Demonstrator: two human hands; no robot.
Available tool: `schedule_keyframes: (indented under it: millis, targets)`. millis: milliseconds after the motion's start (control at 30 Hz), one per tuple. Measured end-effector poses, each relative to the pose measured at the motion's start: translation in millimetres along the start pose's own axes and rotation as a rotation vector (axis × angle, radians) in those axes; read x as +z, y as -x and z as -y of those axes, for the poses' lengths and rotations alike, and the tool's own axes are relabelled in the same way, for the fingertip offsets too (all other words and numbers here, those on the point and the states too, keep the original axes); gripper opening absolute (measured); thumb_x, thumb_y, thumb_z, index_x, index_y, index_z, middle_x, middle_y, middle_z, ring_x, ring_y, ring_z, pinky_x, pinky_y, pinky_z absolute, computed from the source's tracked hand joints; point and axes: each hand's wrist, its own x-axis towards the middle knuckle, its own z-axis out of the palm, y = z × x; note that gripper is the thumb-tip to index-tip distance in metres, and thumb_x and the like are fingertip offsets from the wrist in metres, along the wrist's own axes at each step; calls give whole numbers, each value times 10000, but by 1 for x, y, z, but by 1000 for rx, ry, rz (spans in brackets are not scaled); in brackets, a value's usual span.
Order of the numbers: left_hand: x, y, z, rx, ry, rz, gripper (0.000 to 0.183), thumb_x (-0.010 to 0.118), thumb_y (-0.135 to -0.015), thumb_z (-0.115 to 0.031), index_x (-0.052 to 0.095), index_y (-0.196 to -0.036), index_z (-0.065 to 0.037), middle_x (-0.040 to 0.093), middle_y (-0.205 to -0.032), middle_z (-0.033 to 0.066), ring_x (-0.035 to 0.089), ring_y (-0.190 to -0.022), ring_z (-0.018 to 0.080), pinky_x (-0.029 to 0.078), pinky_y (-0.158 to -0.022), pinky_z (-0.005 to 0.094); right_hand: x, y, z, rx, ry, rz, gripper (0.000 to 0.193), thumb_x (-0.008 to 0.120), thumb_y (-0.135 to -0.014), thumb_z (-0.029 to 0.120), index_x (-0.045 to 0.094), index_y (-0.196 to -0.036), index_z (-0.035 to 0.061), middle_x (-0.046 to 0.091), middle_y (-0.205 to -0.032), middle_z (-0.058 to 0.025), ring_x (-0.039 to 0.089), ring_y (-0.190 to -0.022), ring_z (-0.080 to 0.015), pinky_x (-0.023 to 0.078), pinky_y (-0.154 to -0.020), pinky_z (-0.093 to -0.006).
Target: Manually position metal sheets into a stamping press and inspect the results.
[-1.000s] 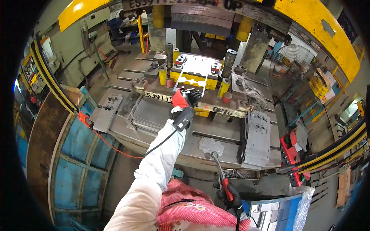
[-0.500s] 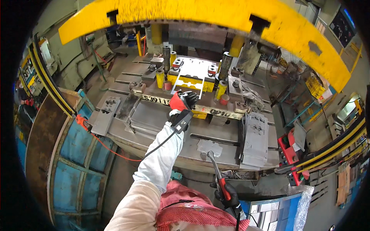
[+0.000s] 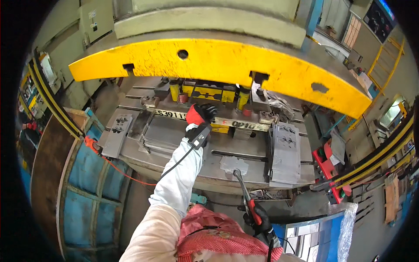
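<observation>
My left hand (image 3: 202, 114), in a red and black glove, is over the lettered front bar (image 3: 172, 114) of the die. Its fingers look curled together, with nothing visible in them. A small black box (image 3: 200, 136) with a cable is strapped at that wrist. Lower right, my black-gloved right hand (image 3: 258, 219) is closed round the red handles of long metal pliers (image 3: 245, 191). Their tip overlaps the edge of a small notched sheet-metal piece (image 3: 234, 165) on the press table; whether the jaws grip it I cannot tell. Behind the bar, the die (image 3: 207, 93) is partly hidden by the yellow press ram (image 3: 209, 59).
Flat metal plates (image 3: 286, 155) are stacked at right, more plates (image 3: 165, 133) left of centre, and another (image 3: 117, 135) at far left. A red control box (image 3: 326, 174) stands right. Yellow-black posts (image 3: 52, 94) flank the table. An orange cord (image 3: 124, 168) hangs at left.
The yellow ram has come down over the die, and the bright white sheet behind my left hand is out of sight. My left hand has shifted slightly left; the right stays nearly in place.
</observation>
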Motion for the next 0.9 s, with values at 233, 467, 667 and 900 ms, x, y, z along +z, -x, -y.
schedule_keyframes:
  millis: [233, 467, 667, 900]
  targets:
    - [19, 0, 13, -129, 755, -96, 574, 341, -860, -386, 481, -1084, 124, 530, -1104, 272, 525, -1008, 389, 401, -919, 455, -2, -5, 10, -18, 13, 68, 420, 518, -804, 368, 459, -1069, 47, 457, -660, -27, 434, -540, -147, 327, -465, -264]
    - [37, 5, 37, -295, 1199, -81, 594, 328, -854, -409, 424, -1146, 99, 472, -1188, 256, 453, -1110, 369, 336, -983, 432, 17, -25, 32, -35, 106, 100, 535, 545, -808, 367, 412, -1211, 42, 527, -805, -43, 450, -530, -113, 354, -462, -245]
    - [32, -1, -1, -531, 1893, -259, 572, 330, -861, -469, 476, -1070, 43, 555, -1068, 250, 546, -986, 386, 437, -882, 463, 69, -85, 107, -210, 616, 133, 616, 557, -779, 323, 353, -1264, 3, 564, -934, -58, 496, -596, -88, 414, -523, -236]
    - [23, 14, 13, -765, 2137, -359, 513, 348, -870, -448, 541, -984, 13, 610, -923, 234, 610, -816, 377, 498, -761, 475, 160, -250, 196, -469, 660, 198, 496, 527, -830, 335, 433, -1199, 16, 591, -853, -18, 495, -619, -50, 405, -510, -204]
